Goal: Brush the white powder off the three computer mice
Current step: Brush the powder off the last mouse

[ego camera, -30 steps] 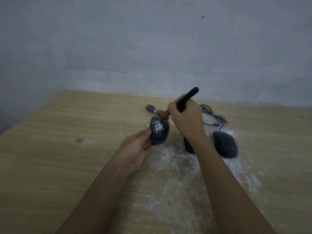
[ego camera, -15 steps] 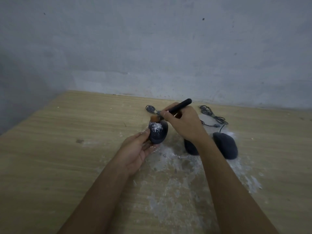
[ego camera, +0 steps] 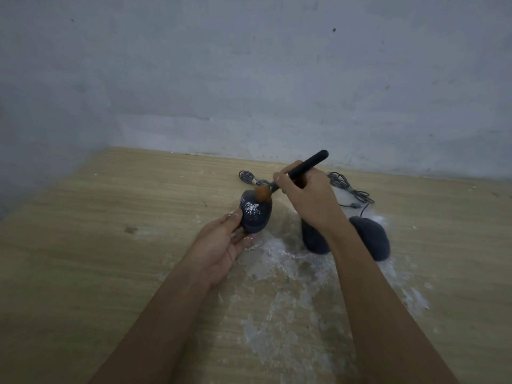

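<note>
Between my left fingers (ego camera: 235, 217) and thumb I see 1 mouse (ego camera: 256, 214), gripped at its near end and tilted up off the table (ego camera: 83, 245), powder (ego camera: 250, 207) on its top. My right hand (ego camera: 307, 198) is closed around the brush (ego camera: 302, 169), bristles touching the mouse's far end. 2 more mice (ego camera: 371, 238) lie just beyond my right wrist, in spilled powder.

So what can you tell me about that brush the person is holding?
The brush has a slim, matte black handle and a rounded tuft of orange-brown bristles. The right hand grips the handle mid-length, so its end points up and away toward the wall. The bristles press on the far end of the powder-speckled mouse, which the left hand steadies.
</note>
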Demonstrator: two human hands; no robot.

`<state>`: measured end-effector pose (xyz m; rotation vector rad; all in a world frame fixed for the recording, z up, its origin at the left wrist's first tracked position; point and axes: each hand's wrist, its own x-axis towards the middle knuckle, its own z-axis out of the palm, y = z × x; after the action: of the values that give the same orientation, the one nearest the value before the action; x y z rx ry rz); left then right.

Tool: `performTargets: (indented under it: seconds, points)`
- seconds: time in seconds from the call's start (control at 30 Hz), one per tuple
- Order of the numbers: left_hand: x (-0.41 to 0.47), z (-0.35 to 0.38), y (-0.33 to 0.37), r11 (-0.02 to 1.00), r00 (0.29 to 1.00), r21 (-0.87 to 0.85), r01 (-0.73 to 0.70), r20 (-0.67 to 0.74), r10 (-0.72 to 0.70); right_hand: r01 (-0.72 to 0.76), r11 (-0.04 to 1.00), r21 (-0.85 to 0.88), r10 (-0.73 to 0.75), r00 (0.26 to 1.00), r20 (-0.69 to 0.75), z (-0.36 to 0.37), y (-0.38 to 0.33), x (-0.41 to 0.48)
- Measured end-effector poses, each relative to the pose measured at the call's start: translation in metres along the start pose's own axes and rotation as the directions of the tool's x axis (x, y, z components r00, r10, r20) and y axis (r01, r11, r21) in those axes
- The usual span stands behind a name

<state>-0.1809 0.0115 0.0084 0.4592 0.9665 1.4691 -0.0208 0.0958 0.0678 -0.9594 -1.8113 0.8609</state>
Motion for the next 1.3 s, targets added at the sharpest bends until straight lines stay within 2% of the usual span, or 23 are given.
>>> performTargets:
  seconds: [0.13,0.27,0.4,0.53,0.63,0.7,0.83,0.87,0.97,1.0,1.1,1.13,1.23,1.3]
  points:
    - [0.0,0.0001,-0.0001,1.0,1.0,-0.009,-0.001,-0.018,0.001,-0.02,0.999,-0.029,0.022,0.996,0.089,-0.0005,0.001,-0.0022]
    - [0.0011,-0.0002,0.0007,0.999,0.999,-0.022,-0.029,-0.026,0.028,0.014,0.999,0.033,-0.015,0.999,0.029,-0.0023,-0.0022,-0.002]
    - [0.0021,-0.0009,0.0006,0.999,0.998,-0.014,-0.041,-0.044,0.04,-0.017,1.0,-0.026,0.02,0.991,0.133,-0.0036,0.0,-0.0034]
    - [0.0022,-0.0021,0.0014,0.999,0.998,-0.01,-0.037,-0.06,0.037,-0.001,1.0,0.023,0.001,1.0,0.027,-0.0056,-0.0027,-0.0016]
    - [0.0023,-0.003,0.0014,0.999,0.997,-0.002,-0.033,-0.067,0.033,-0.01,0.999,-0.048,0.016,0.991,0.131,-0.0055,-0.0012,-0.0038]
    - [0.0023,-0.0032,0.002,1.0,0.997,0.006,-0.029,-0.067,0.029,-0.037,0.999,-0.033,0.042,0.984,0.171,-0.0052,-0.0004,-0.005]
    - [0.0019,-0.0029,0.0029,0.999,0.997,-0.014,-0.032,-0.066,0.031,-0.024,0.999,0.022,0.023,0.999,0.025,-0.0032,-0.0022,-0.0022]
    - [0.0018,-0.003,0.0028,0.999,0.997,-0.016,-0.032,-0.065,0.031,-0.035,0.999,-0.006,0.035,0.999,0.036,-0.0041,-0.0014,-0.0021]
    - [0.0017,-0.0036,0.0025,1.0,0.998,-0.017,-0.026,-0.065,0.025,-0.07,0.996,-0.063,0.082,0.972,0.222,-0.0078,0.0016,-0.005]
    - [0.0014,-0.0032,0.0028,1.0,0.997,-0.017,-0.023,-0.067,0.022,-0.074,0.996,-0.047,0.083,0.971,0.222,-0.0083,0.0019,-0.0052]
    - [0.0008,-0.0015,0.003,1.0,0.997,-0.018,-0.024,-0.074,0.023,-0.052,0.998,0.036,0.05,0.998,0.05,-0.007,-0.0002,-0.0025]
    - [0.0005,-0.001,0.003,0.999,0.997,-0.021,-0.025,-0.074,0.024,-0.039,0.999,0.025,0.038,0.999,0.035,-0.0071,-0.0003,-0.0021]
    - [-0.0004,-0.0003,0.0034,0.999,0.997,-0.025,-0.026,-0.073,0.024,-0.043,0.998,-0.039,0.05,0.979,0.197,-0.0073,0.0021,-0.0044]
    - [-0.0006,-0.0001,0.0033,0.999,0.998,-0.022,-0.023,-0.066,0.022,-0.06,0.998,-0.012,0.062,0.98,0.189,-0.0075,0.0023,-0.0042]
